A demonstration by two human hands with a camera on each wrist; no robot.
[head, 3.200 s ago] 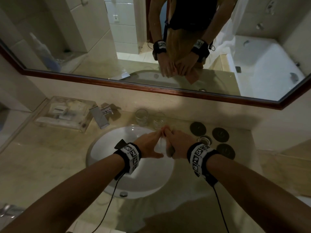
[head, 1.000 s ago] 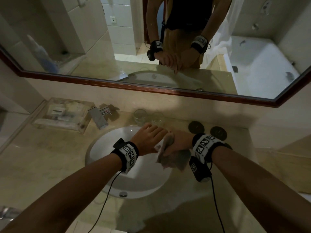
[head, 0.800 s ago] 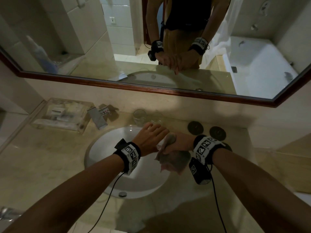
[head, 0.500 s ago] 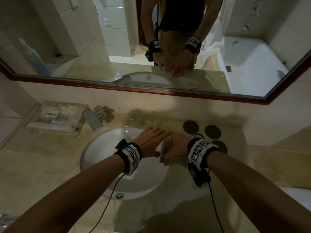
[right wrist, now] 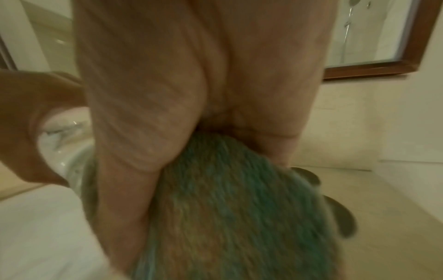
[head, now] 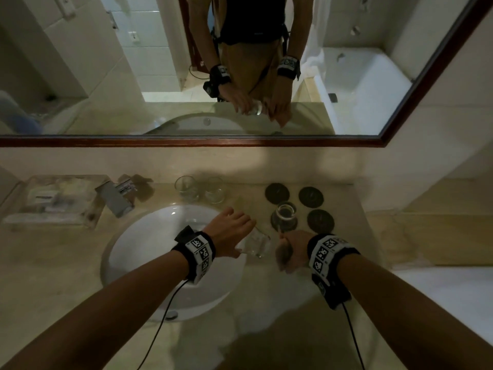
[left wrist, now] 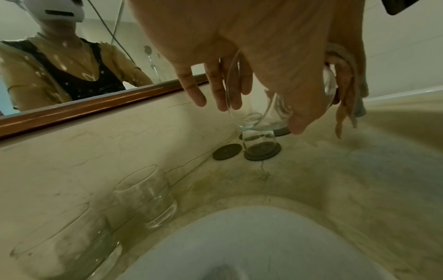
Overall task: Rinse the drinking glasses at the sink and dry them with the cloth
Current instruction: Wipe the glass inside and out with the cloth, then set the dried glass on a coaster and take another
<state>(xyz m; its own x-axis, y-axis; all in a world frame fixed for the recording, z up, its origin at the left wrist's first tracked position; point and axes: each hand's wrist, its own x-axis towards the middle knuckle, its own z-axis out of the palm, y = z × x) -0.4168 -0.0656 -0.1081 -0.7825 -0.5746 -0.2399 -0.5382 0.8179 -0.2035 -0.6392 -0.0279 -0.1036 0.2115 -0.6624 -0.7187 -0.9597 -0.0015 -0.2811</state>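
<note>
Left hand gripping glass over basin for drying; right hand beside it, bunching cloth.

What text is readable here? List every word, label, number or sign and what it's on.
No text can be read.
Wristbands: square code patterns, no words.
Packets in the clear tray: labels too blurred.
Coasters: any marking too dark to read.

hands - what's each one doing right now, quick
Left hand: grips a drinking glass.
Right hand: holds the cloth bunched.
</note>
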